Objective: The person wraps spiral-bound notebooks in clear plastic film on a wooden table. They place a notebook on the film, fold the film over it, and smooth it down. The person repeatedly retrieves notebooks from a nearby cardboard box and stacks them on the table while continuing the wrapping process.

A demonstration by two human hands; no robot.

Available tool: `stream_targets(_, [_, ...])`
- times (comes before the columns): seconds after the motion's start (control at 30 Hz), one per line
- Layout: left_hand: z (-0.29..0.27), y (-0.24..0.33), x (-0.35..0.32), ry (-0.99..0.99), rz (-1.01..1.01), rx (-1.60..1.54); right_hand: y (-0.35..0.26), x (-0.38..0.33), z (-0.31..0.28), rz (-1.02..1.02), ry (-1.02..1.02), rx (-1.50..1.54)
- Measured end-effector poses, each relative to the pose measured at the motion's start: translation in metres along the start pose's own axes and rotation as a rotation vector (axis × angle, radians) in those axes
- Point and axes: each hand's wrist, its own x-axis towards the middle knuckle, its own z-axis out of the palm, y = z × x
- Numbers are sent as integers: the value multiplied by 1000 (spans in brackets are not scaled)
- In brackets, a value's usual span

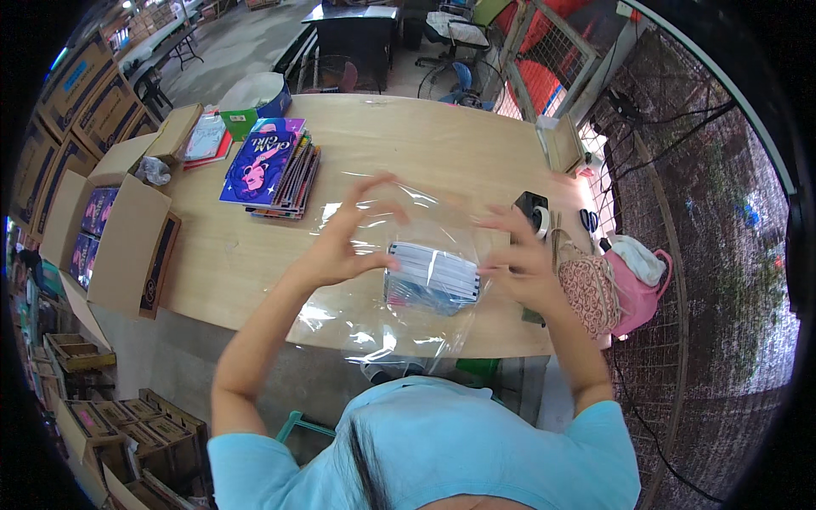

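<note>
Pale wooden table [391,136]: before the person, between the open brown cardboard carton [127,255] at its left edge and the pink fabric bag [642,293] at its right edge.
Clear plastic film [387,336]: on the table's near part, between left hand [347,246] and right hand [529,268].
White rectangular notebook bundle [432,270]: amid the film; inside or under, unclear.
Purple-topped notebook stack [265,166]: farther back, left of the bundle.
Green-and-blue cardboard box [246,117]: just behind the stack.
Carton: purple packs [85,251] in it.
Bag: pink-and-cream patterned pouch [586,293] just left.
Black desk [353,42]: beyond the table.
</note>
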Motion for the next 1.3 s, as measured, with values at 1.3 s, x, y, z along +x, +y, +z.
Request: stream_targets(1.3, [61, 10, -88, -300, -133, 410, -46, 21, -47, 107, -613, -67])
